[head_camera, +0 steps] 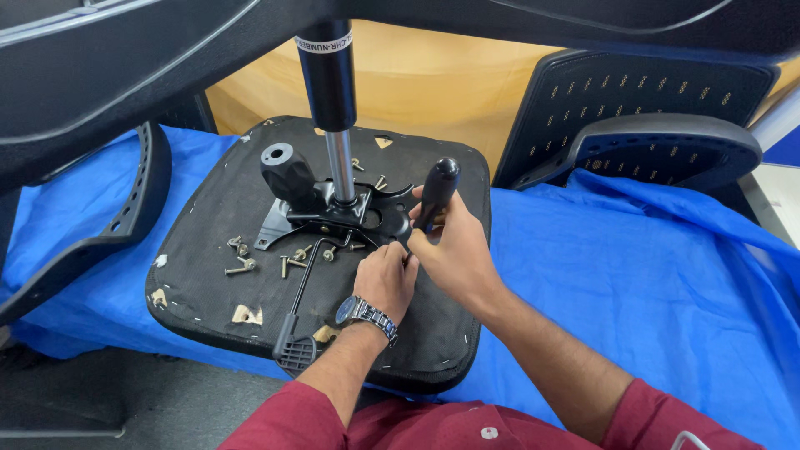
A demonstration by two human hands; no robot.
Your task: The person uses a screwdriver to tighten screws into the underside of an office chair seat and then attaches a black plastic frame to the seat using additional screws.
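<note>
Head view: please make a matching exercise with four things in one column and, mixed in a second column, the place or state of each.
Things:
1. right hand
2. left hand
3. loose screws
4. blue cloth

Places or states:
A. spread under the seat
B. gripping a black tool handle
C. lying on the upturned seat base, left of the mechanism
D. fingers at the metal plate, watch on the wrist

Pairs: 1-B, 2-D, 3-C, 4-A

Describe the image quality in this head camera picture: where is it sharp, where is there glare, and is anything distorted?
Head view: even, soft lighting; the black upturned seat base and loose silver screws are sharp. A bright sheen runs along the shiny chrome gas-lift rod. The dark curved chair frame at top looms large and bowed, close to the lens.
</note>
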